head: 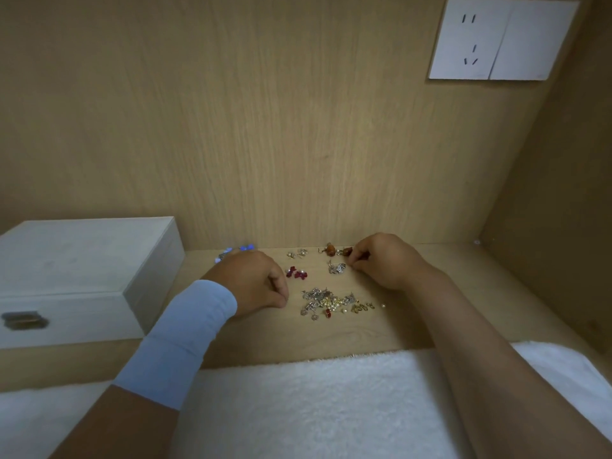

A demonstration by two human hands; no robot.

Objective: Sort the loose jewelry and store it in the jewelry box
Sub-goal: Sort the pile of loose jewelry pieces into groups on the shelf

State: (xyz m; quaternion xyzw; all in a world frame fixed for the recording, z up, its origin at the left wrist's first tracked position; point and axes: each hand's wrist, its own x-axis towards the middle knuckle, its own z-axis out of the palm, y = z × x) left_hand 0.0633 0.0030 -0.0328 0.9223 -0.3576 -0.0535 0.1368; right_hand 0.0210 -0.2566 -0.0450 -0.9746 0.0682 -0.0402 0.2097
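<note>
Far out to the left of both hands sits the jewelry box (82, 270), lid down and its latch (25, 320) facing the person, so nothing has gone in yet. Just behind the left hand (255, 279) lie a few blue pieces (238, 251), partly hidden by the knuckles. That hand rests on the desk (265, 339) with its fingers curled under and thumb against forefinger. Whether its grip has a tiny piece in it I cannot tell. Just right of that grip lie two red pieces (296, 273), and beyond them a small silver pair (296, 254). The unsorted pile (331, 303) lies close to the right of the left grip and on the near side of the right one, between the two hands. A silver piece (337, 268) sits just left of the right hand (384, 260). One amber earring (330, 250) lies a little left of that hand, and its fingertips seem pinched on the second amber earring (346, 251), at the back edge by the wall. By my reckoning the sorting is only partway done, and the pile is what the next pick turns on. The left hand is the nearer to it, and also the nearer to the box, which must be opened first.
</note>
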